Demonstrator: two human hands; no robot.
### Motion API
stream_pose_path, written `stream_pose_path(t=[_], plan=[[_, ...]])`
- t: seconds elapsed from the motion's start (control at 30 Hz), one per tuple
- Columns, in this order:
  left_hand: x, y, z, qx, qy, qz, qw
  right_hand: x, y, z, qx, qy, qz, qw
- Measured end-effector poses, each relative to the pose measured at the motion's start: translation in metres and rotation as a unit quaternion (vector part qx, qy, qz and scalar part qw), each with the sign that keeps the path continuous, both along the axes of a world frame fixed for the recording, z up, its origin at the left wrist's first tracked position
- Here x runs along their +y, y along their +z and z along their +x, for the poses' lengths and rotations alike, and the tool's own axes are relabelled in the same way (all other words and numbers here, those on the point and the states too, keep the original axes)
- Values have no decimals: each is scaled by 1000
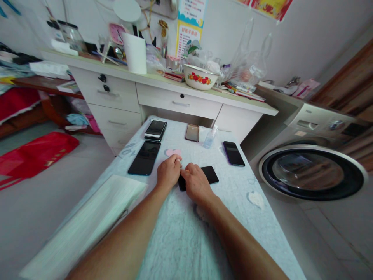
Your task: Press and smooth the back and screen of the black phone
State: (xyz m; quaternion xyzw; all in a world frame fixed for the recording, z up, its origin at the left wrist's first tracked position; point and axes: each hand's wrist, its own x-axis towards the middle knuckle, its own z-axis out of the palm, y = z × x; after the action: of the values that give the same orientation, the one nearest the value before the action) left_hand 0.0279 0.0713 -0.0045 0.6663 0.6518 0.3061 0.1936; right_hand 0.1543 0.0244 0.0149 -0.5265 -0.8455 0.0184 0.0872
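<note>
A black smartphone (211, 174) lies flat on the cloth-covered table, its middle covered by my right hand (198, 183). That hand's fingers are curled and bunched at the phone's left end. My left hand (169, 170) is closed in a pinch just left of the phone, its fingertips almost meeting those of the right. Whatever sits between the fingertips is too small and hidden to make out. To the left lies a larger dark phone (145, 158), with a stack of phones (155, 129) behind it. A clear spray bottle (210, 138) stands beyond my hands.
A brownish phone case (192, 132) lies at the table's far side, a purple-edged phone (233, 153) at the right. A pale folded sheet (87, 225) covers the left edge. Behind stands a drawer desk (180, 102) with a flowered bowl (201, 77); a washing machine (313, 171) is right.
</note>
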Motion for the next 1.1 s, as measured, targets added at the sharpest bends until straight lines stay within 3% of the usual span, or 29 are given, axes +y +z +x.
stream_pose_path(t=[0.3,0.63,0.93,1.1], plan=[[0,3,-1,-47,10,0,999,1,3,9,-9,-52,4,999],[9,-10,-7,-162,21,50,985,2,0,0,10,-8,11,1000],[12,-11,-10,-237,14,4,971,1,-1,5,36,27,-4,999],[14,-11,-19,-182,-34,-13,983,-4,2,10,60,52,-32,996]])
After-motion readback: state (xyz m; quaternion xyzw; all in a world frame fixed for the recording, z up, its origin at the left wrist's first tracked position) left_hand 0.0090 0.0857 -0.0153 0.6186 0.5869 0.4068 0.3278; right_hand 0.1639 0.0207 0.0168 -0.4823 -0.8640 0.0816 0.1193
